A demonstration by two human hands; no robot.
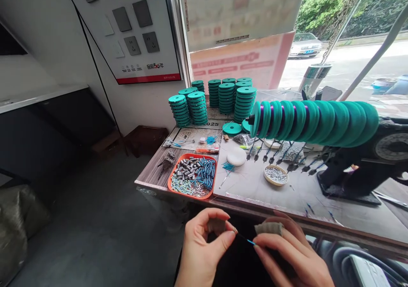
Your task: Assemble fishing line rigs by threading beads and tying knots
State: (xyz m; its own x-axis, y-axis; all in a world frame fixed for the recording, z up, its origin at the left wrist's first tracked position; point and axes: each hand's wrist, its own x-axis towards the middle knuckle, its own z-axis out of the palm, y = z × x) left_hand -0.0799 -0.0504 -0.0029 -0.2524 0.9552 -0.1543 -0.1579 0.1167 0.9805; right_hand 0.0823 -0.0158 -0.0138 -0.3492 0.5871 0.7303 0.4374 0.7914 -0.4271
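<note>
Left hand (204, 249) pinching one end, right hand (296, 253) the other: the slim blue piece (250, 242) spans between them, just nearside of the table (149, 178)! One slack fingertip, and it could drop out of sight below.

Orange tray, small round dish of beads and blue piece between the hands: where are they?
Orange tray (183, 193), head view: front wall.
Round dish (275, 184), head view: front rim.
Blue piece (250, 242), head view: middle of its visible length.

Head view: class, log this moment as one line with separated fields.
left hand: pinching dark-and-blue strand; right hand: pinching same strand; orange tray: on tabletop; teal spools: in row
</note>
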